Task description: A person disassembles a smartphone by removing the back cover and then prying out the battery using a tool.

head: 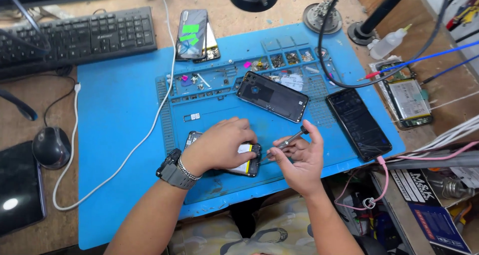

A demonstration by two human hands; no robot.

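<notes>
My left hand lies flat on an opened phone with a yellow-edged battery, pressing it onto the blue work mat. A dark watch and a chain bracelet are on that wrist. My right hand grips metal tweezers, their tips pointing left toward the opened phone's right edge. A detached dark back cover lies just beyond both hands. A black phone with a dark screen lies to the right of it.
A black keyboard and a mouse are at the left, with a white cable crossing the mat. Two stacked phones lie at the mat's far edge. A circuit board with battery, a squeeze bottle and wires crowd the right.
</notes>
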